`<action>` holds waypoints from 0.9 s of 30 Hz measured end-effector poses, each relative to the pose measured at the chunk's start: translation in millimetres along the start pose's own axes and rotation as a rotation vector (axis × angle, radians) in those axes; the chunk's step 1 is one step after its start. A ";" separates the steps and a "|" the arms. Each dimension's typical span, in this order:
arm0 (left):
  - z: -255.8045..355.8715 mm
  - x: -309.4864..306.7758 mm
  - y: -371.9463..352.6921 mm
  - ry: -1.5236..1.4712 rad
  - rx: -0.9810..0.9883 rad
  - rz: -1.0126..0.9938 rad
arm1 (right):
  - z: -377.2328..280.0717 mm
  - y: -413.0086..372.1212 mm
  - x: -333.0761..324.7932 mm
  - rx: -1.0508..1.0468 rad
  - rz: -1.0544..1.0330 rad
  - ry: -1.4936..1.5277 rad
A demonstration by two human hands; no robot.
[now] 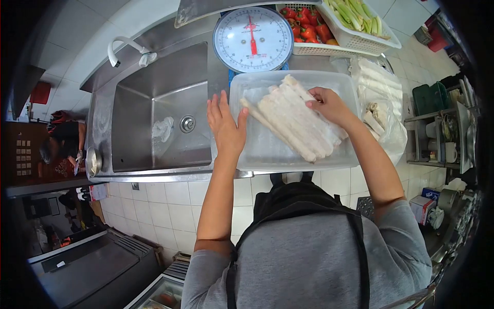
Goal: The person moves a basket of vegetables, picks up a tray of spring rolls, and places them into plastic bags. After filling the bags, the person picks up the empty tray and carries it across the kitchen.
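A block of long, pale, frosted rolls [296, 118] lies side by side, at a slant, in a translucent plastic tub [249, 162]. One roll at the left sits slightly apart from the others. My right hand [329, 106] is closed, thumb and fingers pinching the upper right edge of the rolls. At the tub's left rim, my left hand [226, 126] is open with fingers spread, holding nothing. Right of the tub, a clear plastic bag [393, 136] holds more pale rolls [377, 85].
A dial scale [253, 40] stands behind the tub. To the left is a steel sink [134, 129] with crumpled plastic [163, 129] and a white faucet [128, 49]. Baskets of red peppers [309, 26] and green stalks [355, 15] sit behind. Another person [67, 139] is at far left.
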State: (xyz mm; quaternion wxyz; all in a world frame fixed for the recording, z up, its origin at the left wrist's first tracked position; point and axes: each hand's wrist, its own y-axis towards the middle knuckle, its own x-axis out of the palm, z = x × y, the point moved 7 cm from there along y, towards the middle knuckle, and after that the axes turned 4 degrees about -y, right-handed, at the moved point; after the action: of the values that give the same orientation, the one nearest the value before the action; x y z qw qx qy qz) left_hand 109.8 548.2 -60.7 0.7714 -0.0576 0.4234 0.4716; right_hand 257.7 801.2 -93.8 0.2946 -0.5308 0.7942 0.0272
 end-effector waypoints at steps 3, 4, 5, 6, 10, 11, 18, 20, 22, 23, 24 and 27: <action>0.5 -0.6 0.4 -0.005 0.012 0.005 | -31.7 -6.3 -15.2 0.028 -0.094 0.417; -0.5 -0.7 0.4 -0.008 0.014 0.005 | -46.8 -11.0 -25.9 0.062 -0.108 0.539; -1.8 -0.1 0.5 -0.012 0.017 0.005 | -63.4 -15.8 -34.6 -0.008 -0.137 0.621; -2.1 0.4 0.4 -0.017 0.021 0.004 | -78.1 -20.8 -42.9 -0.078 -0.164 0.702; -0.1 -2.2 -0.2 -0.042 0.007 0.003 | -52.4 -18.5 -21.3 0.091 -0.154 0.534; -0.1 -1.2 -0.5 -0.044 0.010 0.002 | -27.2 -8.0 -8.3 0.040 -0.173 0.110; 2.5 -0.9 -0.8 -0.036 0.047 -0.003 | -19.3 -44.1 47.1 -0.122 0.093 -0.688; 3.0 -1.4 -1.2 -0.040 0.044 -0.001 | -7.1 -41.2 46.1 0.006 0.087 -0.628; 2.2 -1.4 -1.0 -0.050 0.043 0.003 | 5.1 -34.2 40.1 0.042 0.111 -0.542; 1.6 -0.5 -1.1 -0.060 0.043 0.002 | 12.9 -30.3 37.2 0.063 0.123 -0.499; 1.0 -0.1 -1.2 -0.070 0.044 0.001 | 25.8 -24.0 39.5 0.125 0.069 -0.305; 1.5 0.1 -0.9 -0.074 0.052 0.001 | 41.8 -16.0 47.0 0.213 -0.016 0.064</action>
State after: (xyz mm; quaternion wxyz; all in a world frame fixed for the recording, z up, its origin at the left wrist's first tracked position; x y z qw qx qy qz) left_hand 111.4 548.5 -60.1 0.7876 -0.0200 0.4066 0.4626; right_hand 277.5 770.2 -147.4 0.3241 -0.5032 0.7974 -0.0766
